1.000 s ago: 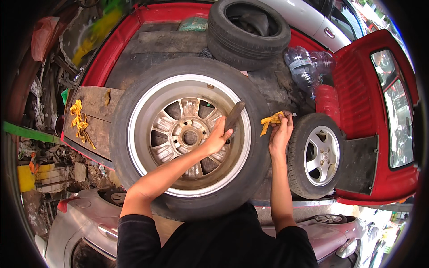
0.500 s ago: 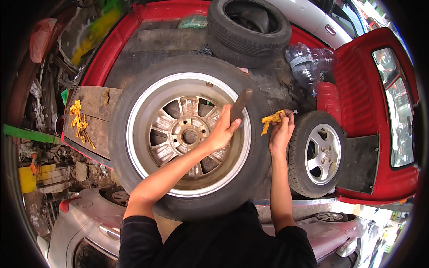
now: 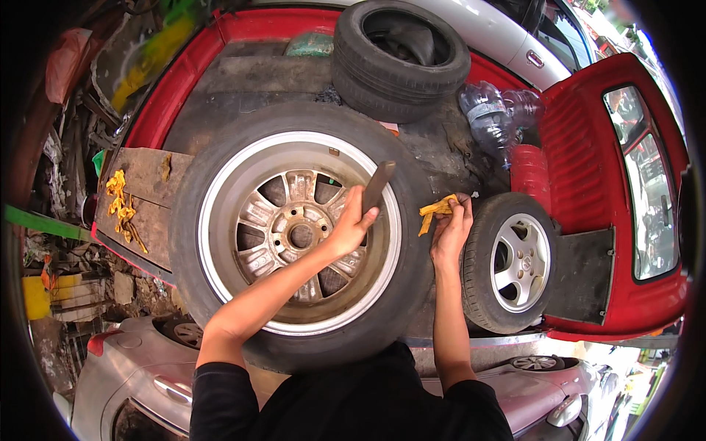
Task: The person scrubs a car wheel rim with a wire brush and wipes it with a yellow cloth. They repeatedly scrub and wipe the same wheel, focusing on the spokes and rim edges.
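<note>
A large tyre [image 3: 220,158] on a silver alloy wheel [image 3: 300,184] lies flat before me, its dirty inner side up. My left hand [image 3: 348,226] is over the wheel's right half, closed round a dark flat bar [image 3: 379,184] that sticks up past the thumb. I cannot tell whether the bar touches the rim. To the right of the tyre, my right hand [image 3: 450,234] pinches a crumpled yellow strip [image 3: 435,211] between thumb and fingertips. Part of that strip is hidden by the fingers.
A smaller wheel [image 3: 518,264] leans just right of my right forearm. Stacked tyres [image 3: 397,81] and plastic bottles [image 3: 489,117] sit at the back of the red truck bed [image 3: 165,110]. More crumpled yellow strips [image 3: 121,202] lie on boards at left. Parked cars [image 3: 140,345] stand near me.
The whole view has shifted slightly, so things appear lower and further left. Both hands keep their holds and nearly the same places over the wheel and beside it.
</note>
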The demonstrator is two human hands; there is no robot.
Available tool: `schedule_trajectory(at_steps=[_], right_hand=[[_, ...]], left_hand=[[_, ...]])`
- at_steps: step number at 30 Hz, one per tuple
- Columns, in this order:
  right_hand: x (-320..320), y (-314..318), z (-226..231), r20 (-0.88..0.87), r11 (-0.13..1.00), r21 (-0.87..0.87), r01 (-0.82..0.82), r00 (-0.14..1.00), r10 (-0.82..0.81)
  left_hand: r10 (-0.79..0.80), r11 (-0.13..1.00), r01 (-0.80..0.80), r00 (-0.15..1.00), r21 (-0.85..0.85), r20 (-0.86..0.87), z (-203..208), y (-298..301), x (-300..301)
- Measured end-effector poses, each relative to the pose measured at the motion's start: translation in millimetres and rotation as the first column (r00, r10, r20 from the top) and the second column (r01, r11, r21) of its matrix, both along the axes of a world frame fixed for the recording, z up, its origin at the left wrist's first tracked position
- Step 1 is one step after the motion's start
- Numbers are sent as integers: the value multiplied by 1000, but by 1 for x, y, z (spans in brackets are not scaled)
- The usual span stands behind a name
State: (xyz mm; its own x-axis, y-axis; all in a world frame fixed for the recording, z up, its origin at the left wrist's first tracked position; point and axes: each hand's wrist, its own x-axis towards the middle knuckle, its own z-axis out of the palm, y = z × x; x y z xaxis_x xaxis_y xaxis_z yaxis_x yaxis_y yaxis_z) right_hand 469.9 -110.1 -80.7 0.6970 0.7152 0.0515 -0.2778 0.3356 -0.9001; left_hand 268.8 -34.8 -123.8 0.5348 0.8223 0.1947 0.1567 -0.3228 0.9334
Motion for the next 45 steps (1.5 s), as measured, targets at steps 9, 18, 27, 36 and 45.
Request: schedule_trajectory(at_steps=[9, 18, 27, 36, 45], right_hand=[[-1, 1, 2, -14, 1000, -1, -2, 1000, 2], [-3, -1, 4, -3, 1000, -18, -12, 1000, 12], [-3, -1, 6, 37, 999, -6, -45, 998, 45], [-4, -1, 8, 11, 999, -6, -31, 999, 32], [-2, -1, 6, 7, 1000, -11, -7, 1000, 7]], left_hand=[[-21, 996, 15, 998, -88, -62, 4, 0, -2], [4, 980, -20, 997, -197, -81, 0, 4, -1], [115, 986, -116, 993, -118, -19, -1, 12, 5], [97, 995, -96, 995, -27, 21, 2, 14, 6], [71, 995, -72, 997, -66, -20, -8, 12, 0]])
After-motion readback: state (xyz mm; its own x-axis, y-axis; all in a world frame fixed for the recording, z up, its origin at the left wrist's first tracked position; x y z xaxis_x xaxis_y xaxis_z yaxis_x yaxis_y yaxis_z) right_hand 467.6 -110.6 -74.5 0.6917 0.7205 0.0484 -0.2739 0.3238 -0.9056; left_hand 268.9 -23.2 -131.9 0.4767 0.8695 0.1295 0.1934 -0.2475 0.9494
